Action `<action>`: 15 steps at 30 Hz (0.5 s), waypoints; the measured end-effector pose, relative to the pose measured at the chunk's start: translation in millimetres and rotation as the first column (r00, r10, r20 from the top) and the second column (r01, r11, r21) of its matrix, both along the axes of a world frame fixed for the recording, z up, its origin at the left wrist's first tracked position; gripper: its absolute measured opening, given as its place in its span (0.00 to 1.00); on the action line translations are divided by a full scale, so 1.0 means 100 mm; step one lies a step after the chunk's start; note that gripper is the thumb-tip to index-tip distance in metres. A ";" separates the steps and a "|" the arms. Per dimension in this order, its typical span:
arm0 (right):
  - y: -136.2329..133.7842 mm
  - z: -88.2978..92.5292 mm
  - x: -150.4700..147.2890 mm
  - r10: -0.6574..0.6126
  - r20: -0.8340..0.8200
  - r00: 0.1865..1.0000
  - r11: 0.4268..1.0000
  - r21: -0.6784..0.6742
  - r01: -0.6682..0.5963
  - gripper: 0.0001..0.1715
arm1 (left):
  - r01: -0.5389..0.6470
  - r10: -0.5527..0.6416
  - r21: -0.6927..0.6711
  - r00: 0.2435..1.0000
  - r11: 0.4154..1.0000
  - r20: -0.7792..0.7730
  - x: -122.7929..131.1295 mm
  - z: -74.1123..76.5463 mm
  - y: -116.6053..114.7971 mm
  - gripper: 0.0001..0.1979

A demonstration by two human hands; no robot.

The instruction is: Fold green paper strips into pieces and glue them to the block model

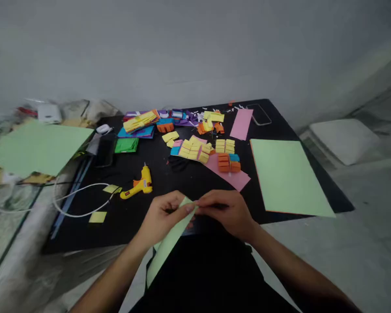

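A long piece of pale green paper [169, 243] slants down from my hands toward my lap, past the table's front edge. My left hand [167, 215] grips it near its upper end, thumb on top and fingers behind. At the paper's upper tip, the fingertips of my right hand [224, 211] are pinched together on its edge, touching the left thumb tip. Part of the paper hides behind my left hand and forearm. Just beyond my hands lies a pink paper strip [241, 181], with orange folded paper pieces [228, 163] on it.
A yellow glue gun [140, 182] lies on the black table [169, 182], left of my hands. Near it runs a white cable [74, 215]. Green sheets [289, 174] lie at the right. Yellow folded pieces [195, 149], paper scraps and a phone [104, 150] are farther back.
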State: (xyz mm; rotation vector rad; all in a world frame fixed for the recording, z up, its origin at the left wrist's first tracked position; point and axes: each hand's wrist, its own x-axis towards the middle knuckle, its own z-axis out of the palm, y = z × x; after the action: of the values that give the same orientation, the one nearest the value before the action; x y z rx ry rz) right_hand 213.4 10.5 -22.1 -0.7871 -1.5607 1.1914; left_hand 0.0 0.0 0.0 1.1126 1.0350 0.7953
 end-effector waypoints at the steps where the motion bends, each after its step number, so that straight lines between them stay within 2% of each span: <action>1: 0.00 0.00 0.00 0.000 -0.004 1.000 1.000 -0.007 0.000 0.09 | -0.001 0.001 0.014 1.000 1.000 -0.009 0.00 0.00 0.00 0.16; 5: 0.01 0.01 -0.01 0.002 0.000 1.000 1.000 0.008 -0.002 0.09 | -0.002 0.003 0.038 1.000 0.999 -0.027 -0.02 0.01 0.02 0.16; 11: 0.02 -0.01 0.01 0.030 0.035 0.999 0.993 0.114 -0.034 0.11 | 0.034 -0.034 0.019 0.999 0.999 0.007 -0.02 -0.02 0.06 0.13; 15: 0.02 -0.02 0.01 0.032 0.031 0.999 0.992 0.119 -0.035 0.10 | 0.060 -0.060 0.005 0.998 0.998 0.029 -0.03 -0.04 0.05 0.12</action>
State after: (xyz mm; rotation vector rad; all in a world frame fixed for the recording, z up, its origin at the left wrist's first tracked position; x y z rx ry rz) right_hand 214.5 12.4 -24.4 -0.7046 -1.6584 1.1039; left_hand -3.5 5.2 -3.7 1.1270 0.9719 0.7640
